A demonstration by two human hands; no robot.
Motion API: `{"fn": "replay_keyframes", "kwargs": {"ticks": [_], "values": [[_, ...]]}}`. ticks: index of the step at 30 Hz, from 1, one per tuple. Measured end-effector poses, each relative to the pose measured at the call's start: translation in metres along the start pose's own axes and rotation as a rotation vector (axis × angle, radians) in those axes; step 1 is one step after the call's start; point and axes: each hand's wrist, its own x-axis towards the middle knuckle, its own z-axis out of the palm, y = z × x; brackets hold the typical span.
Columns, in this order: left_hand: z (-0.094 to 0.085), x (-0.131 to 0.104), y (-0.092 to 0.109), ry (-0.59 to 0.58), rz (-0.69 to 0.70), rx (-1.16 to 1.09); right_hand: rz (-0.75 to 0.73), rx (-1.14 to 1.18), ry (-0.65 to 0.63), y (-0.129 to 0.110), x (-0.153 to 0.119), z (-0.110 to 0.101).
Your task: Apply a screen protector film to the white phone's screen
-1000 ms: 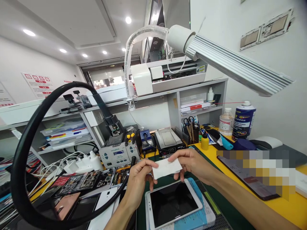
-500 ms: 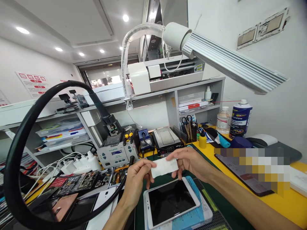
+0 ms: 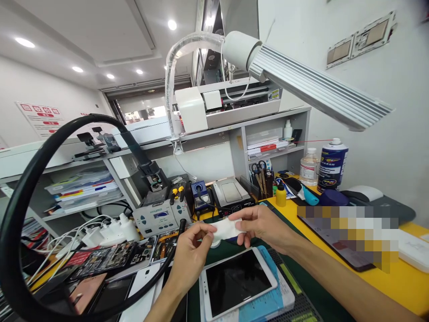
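A small white cloth or wipe (image 3: 225, 229) is stretched between my two hands. My left hand (image 3: 194, 246) pinches its left end between thumb and fingers. At the opposite end my right hand (image 3: 256, 225) grips it with thumb and fingertips. Just below them lies a white-framed tablet (image 3: 239, 281), its dark screen facing up. The tablet rests on a blue and white box (image 3: 284, 293), which sits on a dark perforated mat (image 3: 303, 297). Behind the cloth, a white round object (image 3: 216, 244) is partly hidden.
A thick black hose (image 3: 25, 188) loops across the left side, over several phones and circuit boards (image 3: 114, 259). The soldering station (image 3: 159, 217) stands behind. At right are a yellow bottle (image 3: 280, 196), a spray can (image 3: 332, 165) and a large phone (image 3: 335, 243). A lamp (image 3: 318, 85) hangs above.
The cloth was flatter and wider; now it is bunched narrower between my fingers. My right hand's fingers have closed further on its end. The view has shifted slightly.
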Motion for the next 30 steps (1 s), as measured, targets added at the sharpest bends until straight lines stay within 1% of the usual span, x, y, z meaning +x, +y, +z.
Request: {"fn": "replay_keyframes", "kwargs": {"ticks": [5,9,13,16,18,21,25,30], "values": [[0.003,-0.003,0.004,0.06,0.13,0.2,0.004,0.021,0.031,-0.003,0.0,0.001],[0.013,-0.013,0.012,0.045,0.232,0.36,0.028,0.025,0.04,-0.007,-0.003,0.004],[0.024,-0.019,0.014,0.051,0.317,0.507,0.092,0.02,-0.017,-0.013,-0.009,0.007],[0.029,-0.02,0.012,0.133,0.429,0.726,0.166,0.038,-0.077,-0.019,-0.014,0.011],[0.03,-0.019,0.009,0.186,0.477,0.812,0.202,0.056,-0.114,-0.023,-0.016,0.013],[0.031,-0.018,0.004,0.22,0.504,0.841,0.203,0.071,-0.154,-0.025,-0.017,0.015],[0.032,-0.019,-0.001,0.244,0.555,0.854,0.177,0.116,-0.172,-0.022,-0.015,0.013],[0.031,-0.019,-0.003,0.261,0.577,0.796,0.187,0.173,-0.193,-0.019,-0.013,0.01]]}}
